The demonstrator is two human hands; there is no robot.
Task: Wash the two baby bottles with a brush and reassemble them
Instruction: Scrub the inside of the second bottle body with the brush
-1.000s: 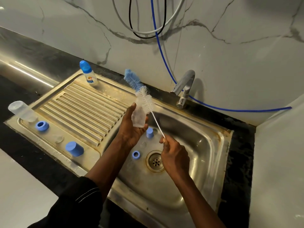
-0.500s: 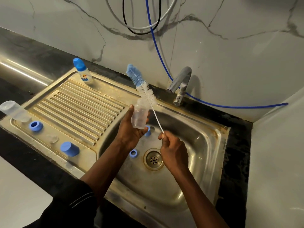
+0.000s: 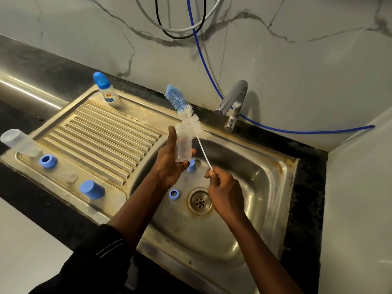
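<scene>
Two loose bottles: clear bottle (image 3: 16, 141) lies far left of drain (image 3: 199, 201), ring (image 3: 48, 160) and cap (image 3: 92, 189) between; capped bottle (image 3: 106, 90) stands far up-left of drain. Left hand (image 3: 169, 164) grips third bottle (image 3: 183, 145) just up-left of drain, upright. Brush (image 3: 192, 122) slants up-left, head at its top, wire outside. Right hand (image 3: 224, 192), just right of drain, pinches the wire end.
</scene>
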